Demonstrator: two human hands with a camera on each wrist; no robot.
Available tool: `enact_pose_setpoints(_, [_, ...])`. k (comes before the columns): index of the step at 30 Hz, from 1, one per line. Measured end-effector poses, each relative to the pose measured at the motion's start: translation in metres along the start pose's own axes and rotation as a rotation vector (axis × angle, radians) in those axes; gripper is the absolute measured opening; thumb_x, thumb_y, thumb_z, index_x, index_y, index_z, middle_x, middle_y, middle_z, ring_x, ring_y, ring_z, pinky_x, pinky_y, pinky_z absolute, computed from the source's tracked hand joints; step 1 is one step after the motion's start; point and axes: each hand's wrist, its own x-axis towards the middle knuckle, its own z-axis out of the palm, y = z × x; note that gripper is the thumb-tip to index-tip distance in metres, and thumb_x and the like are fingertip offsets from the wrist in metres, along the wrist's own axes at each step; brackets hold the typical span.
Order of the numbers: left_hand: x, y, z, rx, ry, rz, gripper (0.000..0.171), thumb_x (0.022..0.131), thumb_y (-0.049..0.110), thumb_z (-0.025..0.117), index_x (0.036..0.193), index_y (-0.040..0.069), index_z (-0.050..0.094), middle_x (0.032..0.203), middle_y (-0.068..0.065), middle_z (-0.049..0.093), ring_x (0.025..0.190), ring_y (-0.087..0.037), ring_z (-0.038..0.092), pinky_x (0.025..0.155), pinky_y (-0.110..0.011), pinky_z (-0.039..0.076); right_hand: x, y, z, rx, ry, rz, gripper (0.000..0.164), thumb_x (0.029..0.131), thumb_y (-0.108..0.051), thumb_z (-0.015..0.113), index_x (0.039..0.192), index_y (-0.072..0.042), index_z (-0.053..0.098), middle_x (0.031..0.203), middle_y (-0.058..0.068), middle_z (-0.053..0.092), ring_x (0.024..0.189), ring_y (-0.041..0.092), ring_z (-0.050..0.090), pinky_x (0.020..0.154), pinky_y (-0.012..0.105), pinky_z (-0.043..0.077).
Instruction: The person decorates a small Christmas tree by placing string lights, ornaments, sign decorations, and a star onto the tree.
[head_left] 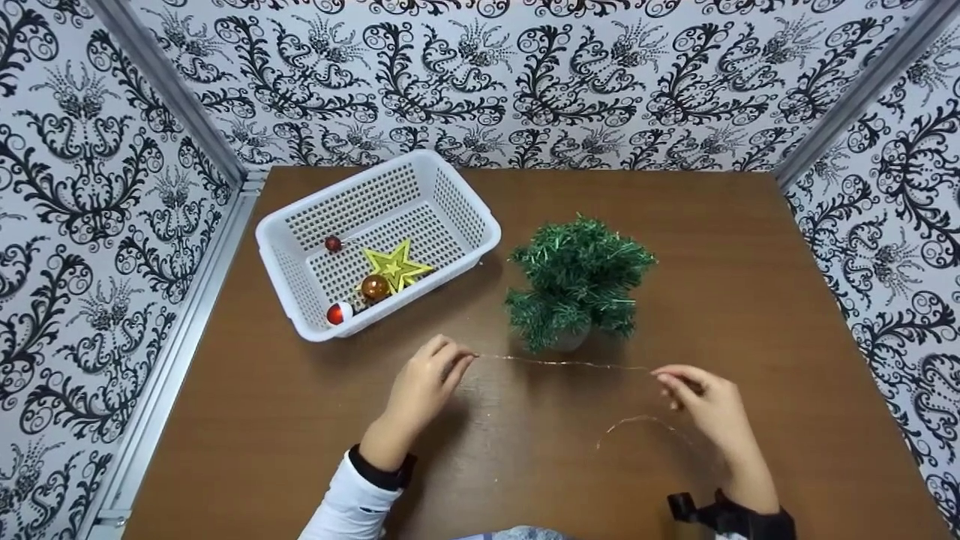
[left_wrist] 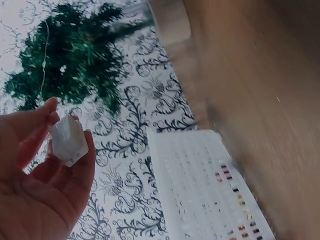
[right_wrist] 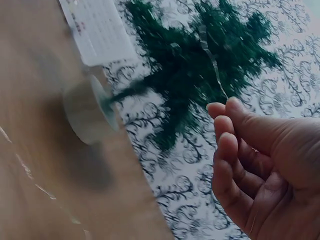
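Observation:
A thin string of wire lights (head_left: 562, 363) is stretched between both hands, in front of a small artificial Christmas tree (head_left: 581, 274). My left hand (head_left: 424, 382) pinches one part of the wire between thumb and fingertip. A small white block, like a battery box (left_wrist: 69, 140), sits within that hand's curled fingers in the left wrist view. My right hand (head_left: 709, 405) pinches the wire farther along, its other fingers loosely curled. From there the loose end of the wire hangs and curves down over the table. The tree stands upright in a pale round pot (right_wrist: 82, 112).
A white plastic basket (head_left: 281, 281) at the back left holds a yellow star (head_left: 394, 266), a small red ball (head_left: 333, 244), a brown bauble (head_left: 375, 288) and a red-and-white ball (head_left: 337, 313). Patterned walls (head_left: 480, 82) enclose the brown table (head_left: 720, 247).

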Motion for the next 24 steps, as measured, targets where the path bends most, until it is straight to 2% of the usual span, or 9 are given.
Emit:
enact_pose_setpoints(4, [-0.001,-0.006,0.000,-0.054,-0.089,0.037,0.004,0.082,0.019,0.064,0.083,0.015,0.064,0.080,0.005,0.056,0.073,-0.007,0.055,0.063,-0.021,0.048,0.005,-0.001,-0.012,-0.071,0.095,-0.072,0.008,0.082,-0.012,0.063,0.086,-0.012,0.069,0.067,0.003,0.062,0.049,0.008,0.053,0.045,0.017,0.043])
enact_pose_setpoints(7, [-0.001,-0.009,0.001,-0.126,-0.157,0.019,0.004,0.082,0.017,0.064,0.082,0.013,0.064,0.079,0.003,0.057,0.072,-0.007,0.056,0.063,-0.020,0.049,0.010,-0.002,-0.019,-0.109,0.168,-0.102,0.007,0.081,-0.010,0.065,0.084,-0.014,0.069,0.067,0.002,0.062,0.048,0.006,0.051,0.044,0.014,0.040])
enact_pose_setpoints(9, [-0.001,-0.011,0.001,-0.166,-0.177,-0.004,0.004,0.082,0.016,0.064,0.081,0.012,0.064,0.079,0.002,0.057,0.073,-0.008,0.057,0.064,-0.019,0.049,0.012,-0.002,-0.023,-0.119,0.206,-0.108,0.006,0.080,-0.010,0.065,0.082,-0.014,0.070,0.067,0.000,0.062,0.048,0.004,0.051,0.044,0.013,0.041])
enact_pose_setpoints(14, [0.003,-0.013,-0.003,-0.210,-0.167,-0.048,0.005,0.083,0.017,0.063,0.081,0.012,0.064,0.081,0.003,0.058,0.073,-0.010,0.057,0.064,-0.021,0.050,0.015,-0.004,-0.033,-0.121,0.255,-0.132,0.006,0.080,-0.007,0.065,0.082,-0.011,0.069,0.067,0.002,0.062,0.051,-0.001,0.053,0.046,0.011,0.043])
enact_pose_setpoints(24, [0.022,-0.013,-0.004,-0.192,-0.101,-0.055,0.006,0.081,0.015,0.065,0.080,0.009,0.065,0.083,0.000,0.059,0.075,-0.011,0.057,0.065,-0.020,0.050,0.035,-0.005,-0.041,-0.242,0.263,-0.169,0.004,0.080,-0.014,0.066,0.082,-0.013,0.070,0.069,0.000,0.062,0.051,-0.009,0.049,0.048,0.007,0.039])
